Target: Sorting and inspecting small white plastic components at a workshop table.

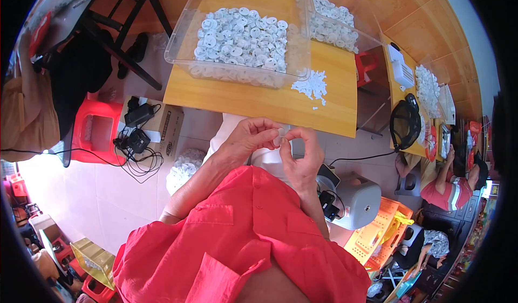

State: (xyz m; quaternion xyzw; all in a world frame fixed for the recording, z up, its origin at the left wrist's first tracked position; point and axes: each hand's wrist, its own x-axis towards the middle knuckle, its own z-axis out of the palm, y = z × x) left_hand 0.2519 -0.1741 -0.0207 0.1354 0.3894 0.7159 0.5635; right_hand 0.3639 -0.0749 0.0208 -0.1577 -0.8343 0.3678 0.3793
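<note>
**Two hands pinching a small white part below a wooden table**

Seen from above, looking down over a red shirt [243,243]. Just below the near edge of the wooden table [259,101], both hands raised and meeting. Left hand [249,138] and right hand [301,160] touching at the fingertips, with a small white plastic part [279,136] caught between them. Fingers of each hand drawn together, thumb against forefinger, clamped on that part from either side; only a sliver of the part showing between the tips. Remaining fingers of the right hand curled loosely below.

On the table, a clear plastic bin [237,39] heaped with white round parts, a second clear bin [334,22] behind it to the right, and a loose pile of white pieces [312,84] on the bare wood beside the first bin. Left of the table, a red plastic stool [94,130] and a cardboard box [162,128] with black chargers on top. Right of the table, another person seated at a further bench.
</note>
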